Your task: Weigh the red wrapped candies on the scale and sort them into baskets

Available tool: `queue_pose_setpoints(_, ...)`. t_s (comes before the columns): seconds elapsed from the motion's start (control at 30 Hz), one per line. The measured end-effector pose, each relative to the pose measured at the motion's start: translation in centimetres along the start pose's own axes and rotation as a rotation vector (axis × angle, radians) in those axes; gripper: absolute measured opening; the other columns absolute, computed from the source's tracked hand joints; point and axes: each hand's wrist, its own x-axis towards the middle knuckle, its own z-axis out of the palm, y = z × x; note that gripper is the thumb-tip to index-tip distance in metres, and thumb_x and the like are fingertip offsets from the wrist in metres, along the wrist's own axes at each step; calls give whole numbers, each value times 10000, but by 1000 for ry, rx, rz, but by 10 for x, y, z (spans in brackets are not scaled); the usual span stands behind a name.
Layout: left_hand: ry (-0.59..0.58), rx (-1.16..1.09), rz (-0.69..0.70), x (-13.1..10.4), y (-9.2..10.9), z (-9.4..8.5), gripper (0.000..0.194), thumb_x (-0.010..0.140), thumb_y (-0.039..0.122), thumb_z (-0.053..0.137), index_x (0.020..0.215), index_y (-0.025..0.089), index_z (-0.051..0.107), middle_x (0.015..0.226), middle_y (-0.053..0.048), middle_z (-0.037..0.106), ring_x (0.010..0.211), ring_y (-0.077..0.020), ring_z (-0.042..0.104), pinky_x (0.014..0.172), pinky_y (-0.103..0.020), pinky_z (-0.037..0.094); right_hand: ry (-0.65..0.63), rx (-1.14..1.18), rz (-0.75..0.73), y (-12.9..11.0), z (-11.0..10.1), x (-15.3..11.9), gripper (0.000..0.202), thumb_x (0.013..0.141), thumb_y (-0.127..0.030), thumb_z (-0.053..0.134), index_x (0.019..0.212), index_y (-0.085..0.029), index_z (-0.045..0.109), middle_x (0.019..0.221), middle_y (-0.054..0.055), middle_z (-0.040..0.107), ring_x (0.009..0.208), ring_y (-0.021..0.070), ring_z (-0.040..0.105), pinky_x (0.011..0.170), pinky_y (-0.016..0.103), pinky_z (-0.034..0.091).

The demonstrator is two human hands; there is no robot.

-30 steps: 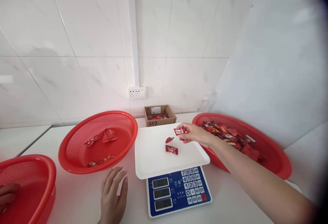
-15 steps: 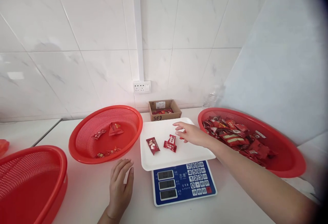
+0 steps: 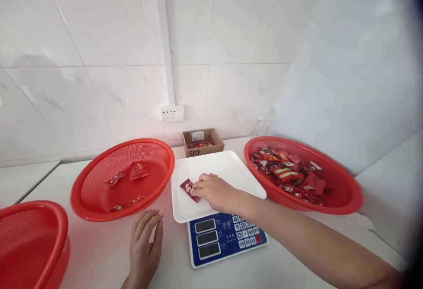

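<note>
On the white tray of a blue scale, my right hand reaches down with bent fingers at a dark red packet. The fingertips touch or overlap the packet's right side; whether they grip it cannot be made out. The two small red packets on the tray are mostly hidden beneath this hand. Left of the scale, my left hand hovers or rests near the table with nothing in it, thumb apart from the fingers.
Packets fill much of the right red basket. A few lie in the middle-left red basket. Another red basket stands at the lower left. A cardboard box with packets sits behind the tray, near a clear plastic bottle.
My right hand has moved left and down over the packets on the tray. My left hand keeps its shape. The view has shifted slightly to the right.
</note>
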Motion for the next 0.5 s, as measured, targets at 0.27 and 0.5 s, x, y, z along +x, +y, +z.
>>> queue_pose_setpoints(0.27,20,-19,1,2,-1,3,158,871,179,529,1010,198,602,967,-96,653,918,-226,600,815,-372,464,355,318,608,75,-42,-80,325,874,-155,433,1111,-194,651,1155,78,648,1054,205,571,939,371,430)
queue_pose_setpoints(0.5,15,-42,-18,0,-3,6,149,867,218,523,986,214,611,946,-89,660,892,-231,613,807,-371,461,373,469,1151,160,-28,-192,480,822,-476,544,1224,-214,572,1186,112,626,987,236,630,799,341,501)
